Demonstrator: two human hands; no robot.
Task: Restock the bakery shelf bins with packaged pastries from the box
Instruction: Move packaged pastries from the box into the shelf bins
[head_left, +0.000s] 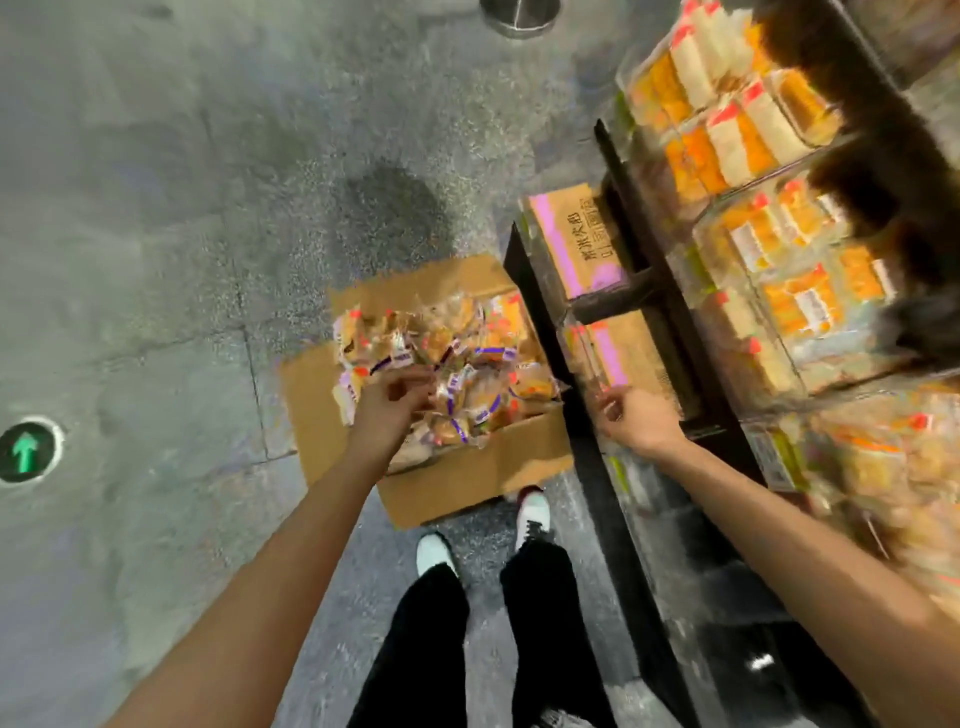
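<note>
Both forearms stretch out from under the camera, above black trouser legs and white shoes (532, 512) on the grey stone floor (156, 234). From the head view, the left hand (387, 402) reaches down into the open cardboard box (452, 483), fingers curled among the packaged pastries (467, 374) heaped inside; whether it already pinches a packet I cannot tell, since the picture is smeared there. The right hand (631, 418) hangs just beside the box, in front of the dark shelf frame (644, 291), fingers loosely bent and seemingly empty (blur makes this uncertain too). To the right the clear shelf bins (753, 249) hold orange-and-white wrapped cakes, already fairly full at the upper levels. Two sealed cartons with pink stripes (571, 244) sit on the lower ledge behind the box.

I judge this the pick-up step: the box is far from emptied. Next the left hand needs a firm gather of several slippery packets, then a lift clear of the box flaps and across to a bin with room.
</note>
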